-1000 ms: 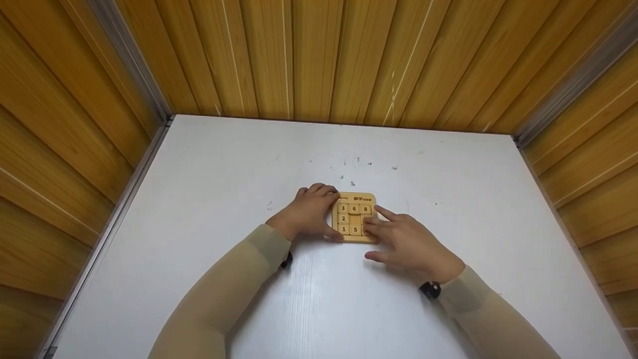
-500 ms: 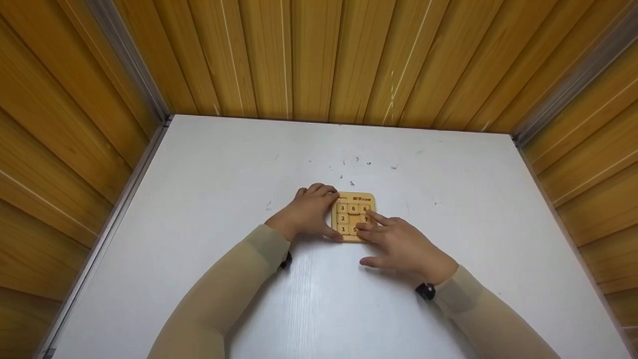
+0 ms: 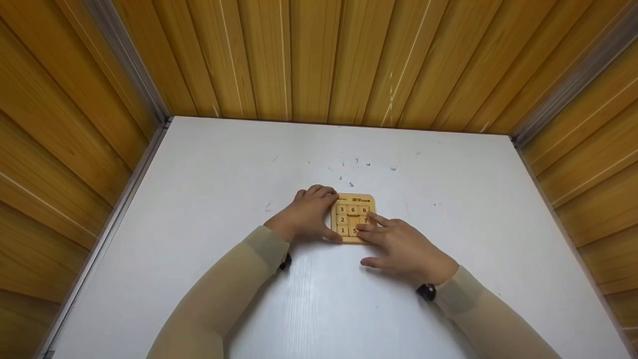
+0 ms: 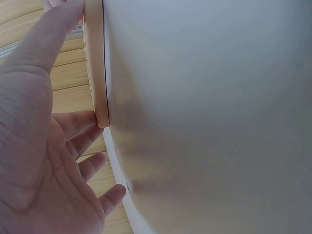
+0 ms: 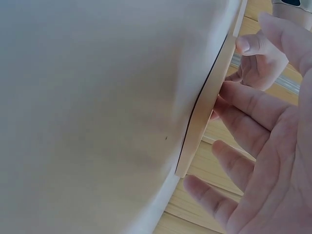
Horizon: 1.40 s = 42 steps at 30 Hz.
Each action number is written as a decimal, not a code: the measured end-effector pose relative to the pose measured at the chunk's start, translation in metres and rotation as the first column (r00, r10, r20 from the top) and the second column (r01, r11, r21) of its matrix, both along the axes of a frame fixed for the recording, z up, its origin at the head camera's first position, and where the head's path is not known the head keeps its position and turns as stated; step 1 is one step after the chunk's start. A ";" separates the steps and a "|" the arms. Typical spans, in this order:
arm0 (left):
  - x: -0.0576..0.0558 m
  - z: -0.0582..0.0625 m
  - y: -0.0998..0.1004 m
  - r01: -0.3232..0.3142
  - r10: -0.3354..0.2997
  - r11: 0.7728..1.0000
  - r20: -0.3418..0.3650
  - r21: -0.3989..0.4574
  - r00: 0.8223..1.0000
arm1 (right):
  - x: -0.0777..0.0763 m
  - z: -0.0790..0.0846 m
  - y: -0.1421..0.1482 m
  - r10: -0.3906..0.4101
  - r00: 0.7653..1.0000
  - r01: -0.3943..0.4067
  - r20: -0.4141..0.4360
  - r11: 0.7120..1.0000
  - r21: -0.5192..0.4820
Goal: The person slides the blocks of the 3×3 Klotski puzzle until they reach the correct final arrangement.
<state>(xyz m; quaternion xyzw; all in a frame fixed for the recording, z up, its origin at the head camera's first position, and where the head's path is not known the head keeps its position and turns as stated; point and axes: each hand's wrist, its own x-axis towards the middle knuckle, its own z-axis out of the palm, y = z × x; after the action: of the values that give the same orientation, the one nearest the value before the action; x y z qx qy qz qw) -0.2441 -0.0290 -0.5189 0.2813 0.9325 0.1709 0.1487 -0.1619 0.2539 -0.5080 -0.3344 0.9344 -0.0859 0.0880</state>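
A wooden sliding number puzzle (image 3: 356, 196) lies flat on the white table. Its visible tiles read 3, 6, 8, 2, 7, 1 and 5, and the middle slot (image 3: 353, 221) holds no tile. My left hand (image 3: 305, 214) grips the board's left side, thumb at the near corner and index finger at the far one. From the right, my right hand (image 3: 406, 247) reaches over with extended fingers touching the right-hand tiles; they cover the lower right corner. In the right wrist view, the board's edge (image 5: 207, 100) shows beside spread fingers.
The white table (image 3: 239, 159) has dark scuff marks (image 3: 356, 162) beyond the puzzle. Wood-look panels (image 3: 309, 60) wall in the back and sides. A black wrist strap (image 3: 427, 291) sits on the right wrist.
My right hand has shifted slightly left, its fingertips sliding further over the lower right tiles, and the 7 tile has come into sight. The left hand stays put on the board.
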 end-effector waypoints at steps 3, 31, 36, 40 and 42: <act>0.000 -0.001 0.000 -0.003 0.003 1.000 -0.003 0.003 1.000 | 0.000 0.000 -0.001 0.000 1.000 0.000 -0.003 1.000 0.000; 0.000 -0.003 0.000 -0.013 0.013 1.000 0.018 0.010 1.000 | -0.012 0.003 -0.005 -0.043 0.998 0.042 0.038 0.999 0.026; 0.001 -0.003 0.000 -0.014 0.014 1.000 0.011 0.002 1.000 | -0.014 0.003 -0.005 -0.055 0.997 0.054 0.052 0.998 0.027; 0.000 -0.002 0.001 -0.012 0.012 1.000 0.010 0.006 1.000 | -0.015 0.003 -0.005 -0.059 0.997 0.057 0.049 0.998 0.033; 0.000 -0.001 0.001 -0.011 0.011 1.000 0.011 0.010 1.000 | -0.016 0.003 -0.004 -0.061 0.997 0.059 0.048 0.998 0.034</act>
<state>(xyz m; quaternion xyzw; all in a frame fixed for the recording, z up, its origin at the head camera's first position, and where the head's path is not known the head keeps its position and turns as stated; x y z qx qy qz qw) -0.2445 -0.0284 -0.5203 0.2760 0.9323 0.1781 0.1515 -0.1782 0.2495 -0.5051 -0.3023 0.9429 -0.0813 0.1139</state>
